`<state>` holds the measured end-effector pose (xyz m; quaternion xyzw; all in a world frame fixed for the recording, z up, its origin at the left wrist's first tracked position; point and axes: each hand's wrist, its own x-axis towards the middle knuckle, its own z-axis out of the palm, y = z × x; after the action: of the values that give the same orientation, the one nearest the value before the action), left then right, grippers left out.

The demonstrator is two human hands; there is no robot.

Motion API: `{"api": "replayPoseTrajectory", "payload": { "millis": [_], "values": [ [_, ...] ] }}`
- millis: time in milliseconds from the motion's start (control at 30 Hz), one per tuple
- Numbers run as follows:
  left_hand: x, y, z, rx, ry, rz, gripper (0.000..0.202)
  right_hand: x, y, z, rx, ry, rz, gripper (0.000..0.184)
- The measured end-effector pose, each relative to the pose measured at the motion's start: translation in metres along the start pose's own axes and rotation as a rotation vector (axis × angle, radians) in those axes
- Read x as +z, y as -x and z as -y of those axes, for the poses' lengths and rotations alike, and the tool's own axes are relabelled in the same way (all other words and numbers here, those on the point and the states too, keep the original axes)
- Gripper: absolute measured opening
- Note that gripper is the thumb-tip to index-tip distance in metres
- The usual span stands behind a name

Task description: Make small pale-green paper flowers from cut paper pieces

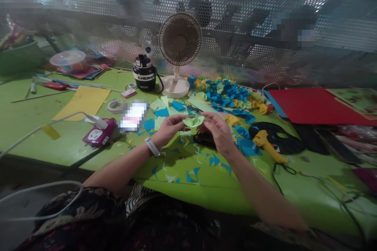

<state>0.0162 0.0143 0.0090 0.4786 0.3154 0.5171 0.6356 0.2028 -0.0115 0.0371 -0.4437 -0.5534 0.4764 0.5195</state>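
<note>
A pale green folded paper flower (193, 122) is held up between my two hands, above the green table (176, 174). My left hand (170, 128), with a white band on the wrist, pinches its left side. On the opposite edge, the fingers of my right hand (218, 130) are closed. Beneath the hands lies a black object (204, 140), partly hidden by my right hand. Blue and green paper scraps (193, 174) are scattered in front of me. Behind my hands is a heap of blue, yellow and green folded paper pieces (226, 94).
A desk fan (180, 41) and a black bottle (144, 76) stand at the back. To the left are a lit phone (134, 116), a tape roll (116, 106), a purple power strip (100, 133) and yellow paper (84, 102). A yellow glue gun (269, 146) and red sheet (318, 106) lie right.
</note>
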Motion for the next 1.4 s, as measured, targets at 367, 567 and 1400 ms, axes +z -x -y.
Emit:
{"api": "replayPoseTrajectory", "payload": {
  "millis": [367, 567, 1400],
  "values": [
    [-0.001, -0.001, 0.003, 0.010, -0.024, 0.005, 0.031, -0.001, 0.000, 0.000, 0.005, -0.007, 0.002, 0.032],
    [-0.002, -0.002, 0.003, 0.009, -0.029, 0.004, 0.034, -0.002, 0.000, -0.002, -0.003, -0.001, -0.002, 0.032],
    [-0.011, -0.004, 0.007, 0.180, -0.430, 0.042, 0.031, -0.009, -0.005, -0.011, -0.216, 0.563, 0.091, 0.035]
  ]
}}
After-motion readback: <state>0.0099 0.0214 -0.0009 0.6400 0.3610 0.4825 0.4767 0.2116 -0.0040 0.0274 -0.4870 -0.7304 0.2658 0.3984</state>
